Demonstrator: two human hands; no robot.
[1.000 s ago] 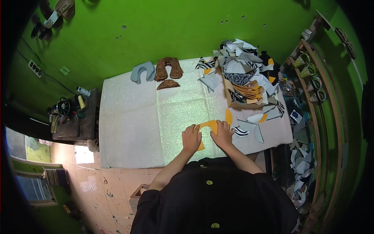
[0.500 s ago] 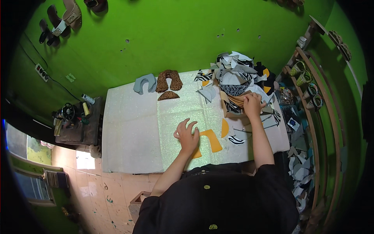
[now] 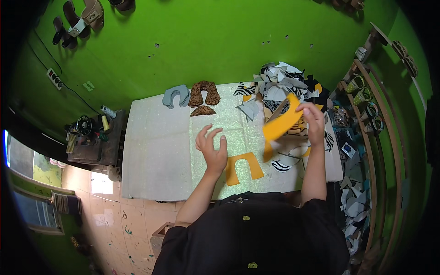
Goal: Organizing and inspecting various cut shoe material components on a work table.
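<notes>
My right hand (image 3: 313, 120) pinches one end of a yellow curved cut-out piece (image 3: 283, 123), lifted over the right side of the table and blurred along its lower edge. Above the middle of the table hovers my left hand (image 3: 211, 150), empty, its fingers curved and apart. Just right of that wrist, a yellow U-shaped piece (image 3: 232, 173) lies flat, curve toward the far side. A small yellow piece (image 3: 267, 152) shows below the lifted one; whether they are joined I cannot tell. A zebra-striped piece (image 3: 280, 166) lies nearby.
Grey U-shaped pieces (image 3: 170, 98) and leopard-print ones (image 3: 197, 95) lie stacked at the far edge. A heap of scraps (image 3: 280, 75) covers the far right corner. Left of the table (image 3: 156, 151) stands a sewing machine (image 3: 84, 126); a wooden rack (image 3: 370, 151) with footwear is at right.
My right hand has come up from the box of pieces with the yellow piece in it. My left hand has moved slightly left and away from the flat yellow piece.
</notes>
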